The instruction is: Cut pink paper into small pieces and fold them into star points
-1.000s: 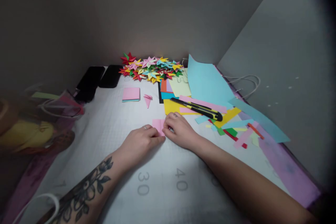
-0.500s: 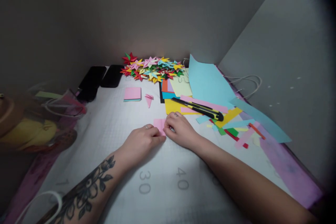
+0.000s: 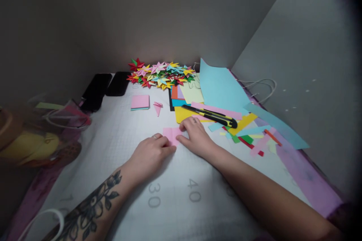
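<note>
A small square of pink paper (image 3: 169, 132) with a crease down it lies on the white table covering between my hands. My left hand (image 3: 151, 153) has its fingers closed over the paper's lower left part, thumb and forefinger together. At the right edge, my right hand (image 3: 197, 138) touches the paper with its thumb and forefinger apart. Beyond them lie a folded pink paper piece (image 3: 158, 108) and a stack of paper squares (image 3: 140, 102), pink on top. My fingers hide the paper's side edges.
Colourful folded paper stars (image 3: 161, 74) are heaped at the back wall. A utility knife (image 3: 210, 115) rests on coloured sheets, near paper scraps (image 3: 249, 139). A large light-blue sheet (image 3: 222, 86) stands right. Two black phone-like objects (image 3: 118, 83) and a clear plastic bag (image 3: 76, 115) are left.
My right thumb and forefinger have spread from a pinch, and more of the pink paper shows flat between my hands. The whole view has shifted slightly.
</note>
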`<act>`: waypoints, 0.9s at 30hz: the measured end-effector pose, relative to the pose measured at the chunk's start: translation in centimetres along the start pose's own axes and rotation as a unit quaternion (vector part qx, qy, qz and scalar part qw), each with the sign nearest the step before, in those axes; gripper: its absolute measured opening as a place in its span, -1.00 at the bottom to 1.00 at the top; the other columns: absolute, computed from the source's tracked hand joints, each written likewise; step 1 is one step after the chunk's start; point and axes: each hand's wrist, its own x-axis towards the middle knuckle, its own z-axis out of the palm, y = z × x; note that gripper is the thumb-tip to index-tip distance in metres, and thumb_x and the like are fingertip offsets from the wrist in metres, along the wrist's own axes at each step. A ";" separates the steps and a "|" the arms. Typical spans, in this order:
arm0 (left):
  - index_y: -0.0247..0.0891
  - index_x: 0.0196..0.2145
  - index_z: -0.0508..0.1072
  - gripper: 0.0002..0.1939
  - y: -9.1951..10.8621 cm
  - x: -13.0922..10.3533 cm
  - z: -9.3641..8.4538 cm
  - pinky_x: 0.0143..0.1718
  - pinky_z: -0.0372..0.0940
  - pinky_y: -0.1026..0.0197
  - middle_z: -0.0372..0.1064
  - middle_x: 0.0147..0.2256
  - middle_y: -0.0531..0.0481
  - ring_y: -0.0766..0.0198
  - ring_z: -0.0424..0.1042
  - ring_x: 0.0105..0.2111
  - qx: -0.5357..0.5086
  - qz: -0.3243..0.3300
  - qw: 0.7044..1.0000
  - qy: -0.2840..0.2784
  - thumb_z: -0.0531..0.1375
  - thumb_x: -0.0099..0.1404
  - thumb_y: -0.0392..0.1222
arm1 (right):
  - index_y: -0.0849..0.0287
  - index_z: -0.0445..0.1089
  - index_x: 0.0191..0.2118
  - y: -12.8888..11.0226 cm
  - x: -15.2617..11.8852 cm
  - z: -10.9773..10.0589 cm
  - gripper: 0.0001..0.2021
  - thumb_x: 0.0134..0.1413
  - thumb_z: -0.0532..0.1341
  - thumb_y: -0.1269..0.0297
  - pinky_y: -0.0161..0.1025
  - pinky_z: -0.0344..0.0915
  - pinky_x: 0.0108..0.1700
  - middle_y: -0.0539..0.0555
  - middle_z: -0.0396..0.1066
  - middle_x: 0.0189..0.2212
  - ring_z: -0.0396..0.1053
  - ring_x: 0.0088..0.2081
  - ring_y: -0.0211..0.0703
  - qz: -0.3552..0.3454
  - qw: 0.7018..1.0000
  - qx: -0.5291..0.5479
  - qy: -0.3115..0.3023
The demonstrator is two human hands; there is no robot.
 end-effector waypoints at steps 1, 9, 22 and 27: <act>-0.17 -0.12 0.48 -0.76 0.0 0.0 0.0 -0.31 0.25 0.18 0.38 -0.32 -0.04 0.17 0.30 -0.24 -0.005 -0.002 1.000 -0.001 0.07 0.34 -0.29 | 0.12 0.20 -0.32 0.2 0.1 0.0 -0.83 -0.01 0.23 0.37 -0.07 0.16 -0.13 0.08 0.26 -0.30 0.16 -0.18 0.00 0.010 1.000 -0.004 0.013; -0.17 -0.12 0.51 -0.72 -0.1 0.1 0.1 -0.33 0.27 0.19 0.37 -0.36 -0.05 0.20 0.31 -0.29 -0.025 0.007 0.999 0.027 0.03 0.36 -0.28 | 0.11 0.20 -0.30 -0.5 -0.6 0.0 -0.83 -0.02 0.22 0.34 -0.07 0.18 -0.14 0.09 0.27 -0.29 0.18 -0.17 0.00 -0.026 1.000 0.001 -0.002; -0.18 -0.11 0.50 -0.71 -0.1 0.1 0.1 -0.26 0.26 0.15 0.39 -0.31 -0.06 0.18 0.32 -0.24 -0.050 0.002 0.999 0.011 0.03 0.35 -0.33 | 0.11 0.47 -0.31 0.3 -1.2 -1.2 -0.72 0.06 0.06 0.55 -0.21 0.30 -0.24 0.07 0.45 -0.32 0.37 -0.28 -0.15 -0.218 0.974 0.027 -0.049; -0.16 -0.13 0.49 -0.67 -0.9 0.0 0.0 -0.19 0.20 0.08 0.43 -0.24 -0.05 0.17 0.33 -0.22 -0.055 0.002 0.996 0.064 0.05 0.26 -0.43 | 0.12 0.52 -0.26 0.1 -1.3 -1.4 -0.67 0.01 0.07 0.58 -0.18 0.33 -0.22 0.10 0.50 -0.29 0.39 -0.26 -0.10 -0.235 0.970 -0.007 -0.065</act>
